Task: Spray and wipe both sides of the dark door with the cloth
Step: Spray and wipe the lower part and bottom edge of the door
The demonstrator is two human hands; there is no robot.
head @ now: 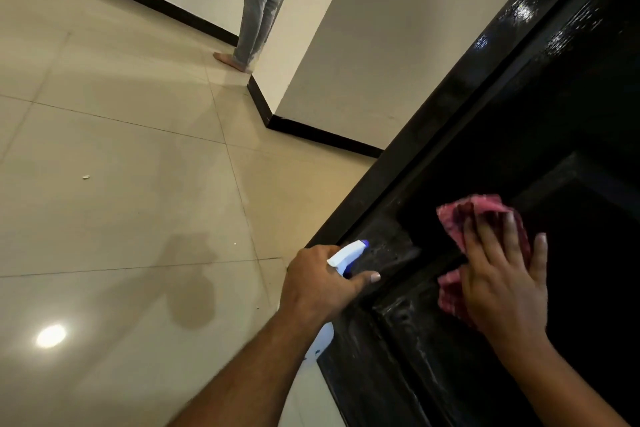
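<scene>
The dark glossy door [540,121] fills the right side, with wet streaks on its panel frame. My left hand [322,282] grips a white spray bottle [348,255] with a blue nozzle, held close to the door's lower rail. The nozzle points at the door. My right hand [502,277] lies flat with straight fingers on a red checked cloth [481,215], pressing it against the recessed door panel. Most of the bottle's body is hidden behind my left wrist.
Beige floor tiles [121,201] spread to the left. A white wall corner with black skirting [311,135] stands beside the door. A barefoot person in grey trousers [259,10] stands at the far corner. A small white scrap [86,177] lies on the floor.
</scene>
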